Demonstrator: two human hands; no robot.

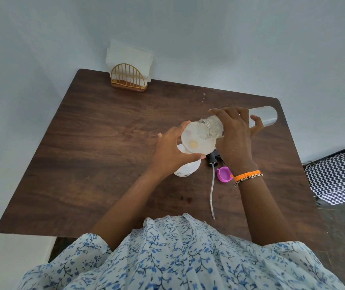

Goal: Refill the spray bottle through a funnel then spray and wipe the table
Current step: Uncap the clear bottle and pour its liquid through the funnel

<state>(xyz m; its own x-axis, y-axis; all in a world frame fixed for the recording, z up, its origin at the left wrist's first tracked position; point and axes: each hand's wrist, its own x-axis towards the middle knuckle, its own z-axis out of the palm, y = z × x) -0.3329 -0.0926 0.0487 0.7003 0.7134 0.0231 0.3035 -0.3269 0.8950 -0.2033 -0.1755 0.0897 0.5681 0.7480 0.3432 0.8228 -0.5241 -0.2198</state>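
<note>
Head view: at the centre of the brown table (96, 147), the left hand (172, 152) gripped the rim of a white funnel (196, 141) seated in a white spray bottle (185, 169). The right hand (233, 132) was closed around a clear refill bottle (263, 115), tilted with its open mouth over the funnel. At 5 o'clock of the funnel lay the black sprayer head (214, 159) and a purple cap (224, 174). A gold napkin holder (128, 79) stood at 11 o'clock.
</note>
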